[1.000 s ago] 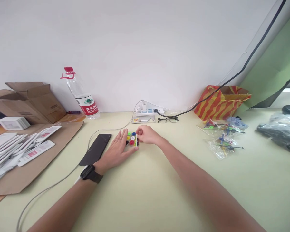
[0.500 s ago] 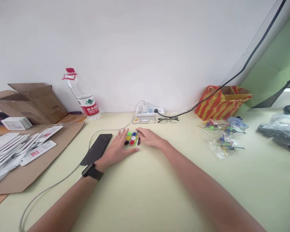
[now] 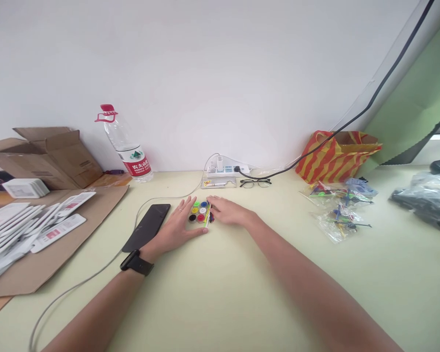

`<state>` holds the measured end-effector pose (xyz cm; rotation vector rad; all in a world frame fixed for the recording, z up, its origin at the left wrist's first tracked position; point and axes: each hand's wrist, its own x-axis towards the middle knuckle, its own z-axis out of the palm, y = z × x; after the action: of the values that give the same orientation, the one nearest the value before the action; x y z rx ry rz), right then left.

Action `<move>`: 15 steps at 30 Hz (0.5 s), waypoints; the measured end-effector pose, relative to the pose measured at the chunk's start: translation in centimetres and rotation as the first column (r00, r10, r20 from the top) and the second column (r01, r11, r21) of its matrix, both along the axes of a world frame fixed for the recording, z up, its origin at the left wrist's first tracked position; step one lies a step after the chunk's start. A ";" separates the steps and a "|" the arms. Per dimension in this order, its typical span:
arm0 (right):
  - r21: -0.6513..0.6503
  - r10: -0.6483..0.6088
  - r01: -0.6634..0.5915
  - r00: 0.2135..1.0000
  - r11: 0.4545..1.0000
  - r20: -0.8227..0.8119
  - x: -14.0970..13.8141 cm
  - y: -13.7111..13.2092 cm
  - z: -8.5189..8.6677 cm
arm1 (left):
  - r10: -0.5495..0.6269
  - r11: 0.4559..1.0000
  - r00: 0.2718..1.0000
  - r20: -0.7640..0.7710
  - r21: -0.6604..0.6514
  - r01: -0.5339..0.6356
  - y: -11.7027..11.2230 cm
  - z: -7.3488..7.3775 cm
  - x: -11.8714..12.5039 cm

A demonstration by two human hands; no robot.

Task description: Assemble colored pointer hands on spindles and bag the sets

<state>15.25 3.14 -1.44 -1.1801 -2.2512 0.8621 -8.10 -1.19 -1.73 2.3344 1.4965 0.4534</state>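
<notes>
A small set of round coloured pots [image 3: 198, 211], in green, blue, yellow, white, black and red, lies on the table between my hands. Along its right side run thin coloured sticks [image 3: 207, 215], with small dark and red bits beside them. My left hand [image 3: 176, 226] lies open against the left side of the pots, fingers stretched forward and thumb spread below them. At the right edge, my right hand [image 3: 226, 211] has its fingers bent in and together over the ends of the sticks. What its fingertips grip is mostly hidden.
Left of my hand lies a black phone [image 3: 147, 228] beside a grey cable [image 3: 95, 274]. Behind are a power strip [image 3: 225, 169], glasses [image 3: 255, 183] and a water bottle [image 3: 132, 159]. Bagged small plastic parts [image 3: 342, 215] and a striped bag [image 3: 333, 156] stand right; cardboard [image 3: 55, 249] lies left.
My right hand has settled slightly lower over the right edge of the set, its fingers flatter. My left thumb has drawn a little to the left. The pots have barely moved.
</notes>
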 end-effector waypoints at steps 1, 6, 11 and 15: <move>-0.007 0.007 -0.007 1.000 1.000 0.004 -0.1 0.0 0.0 | 0.005 1.000 1.000 0.005 0.003 -0.005 0.0 -0.1 0.1; -0.046 0.030 -0.029 0.999 0.999 0.021 0.0 -0.2 0.3 | 0.026 0.999 0.999 0.026 0.038 -0.027 0.2 -0.5 0.3; -0.049 -0.013 0.015 0.999 0.999 0.046 0.4 -0.4 0.9 | -0.008 0.999 1.000 -0.004 0.053 0.008 0.0 -0.5 0.0; -0.018 -0.128 0.129 0.990 0.991 0.056 0.3 -0.4 1.6 | 0.003 0.998 1.000 -0.019 0.068 -0.002 0.0 -0.4 0.0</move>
<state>15.56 2.78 0.17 -1.3583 -2.1854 0.8151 -8.08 -1.19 -2.16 2.3952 1.5156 0.4907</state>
